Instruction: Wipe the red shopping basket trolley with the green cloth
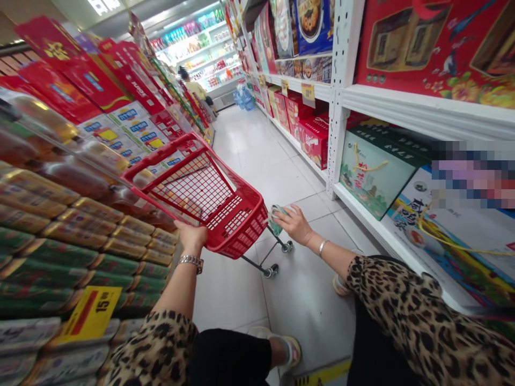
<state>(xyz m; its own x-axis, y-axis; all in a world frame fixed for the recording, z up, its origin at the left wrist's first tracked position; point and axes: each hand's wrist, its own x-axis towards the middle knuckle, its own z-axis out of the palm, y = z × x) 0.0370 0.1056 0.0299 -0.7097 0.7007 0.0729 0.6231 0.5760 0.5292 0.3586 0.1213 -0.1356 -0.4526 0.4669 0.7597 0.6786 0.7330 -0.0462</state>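
While the left hand (191, 235) grips the basket (241, 228), the right hand (293, 224) holds a packet (276, 219).
Its grip is narrow, the packet just beside the basket.

From my place I see the tiled aisle floor (257, 161) going far ahead, and my right hand (293, 224) has room to pass forward above it, between the red wheeled basket (209, 198) and the white shelf (376, 228) on the right. The basket stands between my two hands and blocks a straight way across. On the left, the stacked tins (80, 236) stand near my left hand (192, 235) and stop movement to that side.
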